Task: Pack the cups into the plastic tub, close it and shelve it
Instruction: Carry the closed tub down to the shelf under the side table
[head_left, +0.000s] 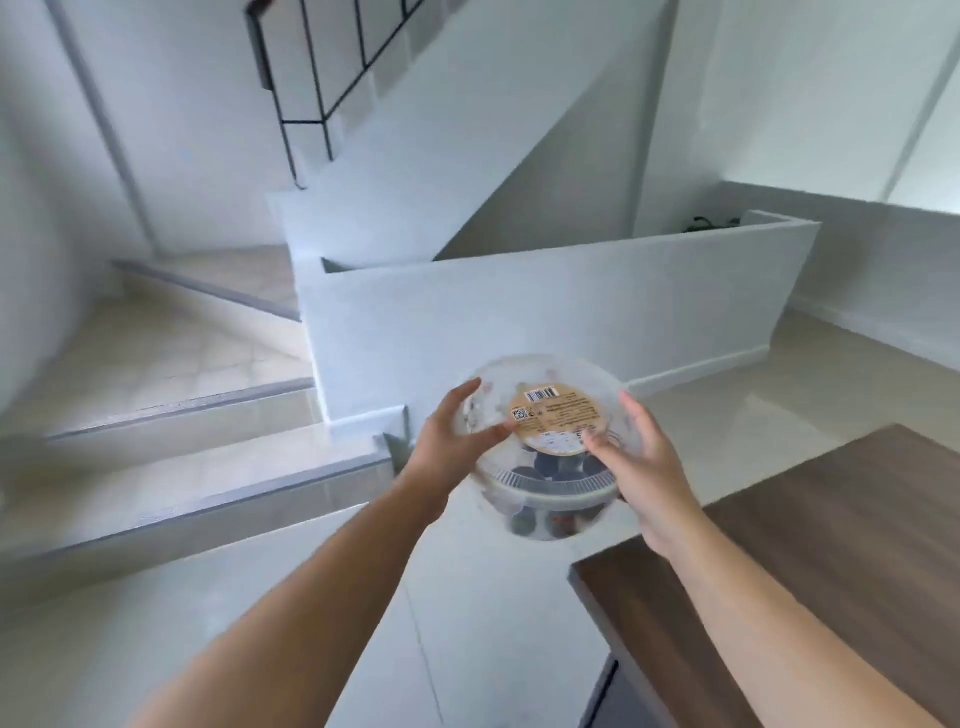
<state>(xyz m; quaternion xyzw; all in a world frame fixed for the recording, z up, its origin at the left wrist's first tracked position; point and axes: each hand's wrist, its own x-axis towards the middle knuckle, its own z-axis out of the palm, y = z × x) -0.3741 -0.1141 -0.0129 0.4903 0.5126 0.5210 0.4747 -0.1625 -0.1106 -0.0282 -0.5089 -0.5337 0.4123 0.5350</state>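
Currently: plastic tub (540, 447), lid on, dark cups (550, 467) inside, lower centre of frame, clear of tabletop (831, 545) at lower right. Left hand (457, 431) and right hand (639, 457) spread, clasping opposite sides. Advice: keep level, grip even, until shelved.

Two bare forearms, no sleeves visible; left hand (457, 441) and right hand (641, 462) bare, no rings, watch or gloves.
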